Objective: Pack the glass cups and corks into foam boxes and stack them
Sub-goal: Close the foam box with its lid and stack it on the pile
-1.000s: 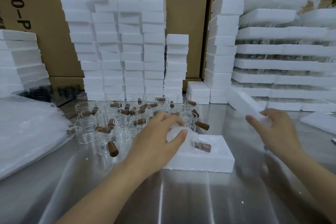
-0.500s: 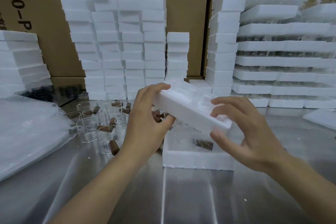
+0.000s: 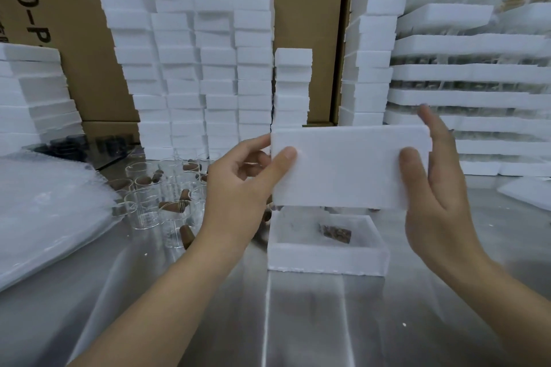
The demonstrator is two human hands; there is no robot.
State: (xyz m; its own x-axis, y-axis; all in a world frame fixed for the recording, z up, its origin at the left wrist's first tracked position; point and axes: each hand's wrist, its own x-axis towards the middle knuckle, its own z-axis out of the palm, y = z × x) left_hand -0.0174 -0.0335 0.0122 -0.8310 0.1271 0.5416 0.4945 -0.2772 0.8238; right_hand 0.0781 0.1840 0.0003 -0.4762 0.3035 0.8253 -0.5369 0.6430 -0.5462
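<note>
Left hand [image 3: 241, 185] and right hand [image 3: 438, 188] each pinch one end of one foam lid [image 3: 348, 167], held above one open foam box [image 3: 326, 256] containing one cork [image 3: 335, 233]. Bare tabletop [image 3: 298, 322] lies nearer; glass cups [image 3: 155, 199] cluster left.

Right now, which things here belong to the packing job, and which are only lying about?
In the job:
- foam lid, held by left hand and right hand
- open foam box holding a cork
- loose glass cups

Lying about:
- plastic sheet
- cardboard cartons
</note>
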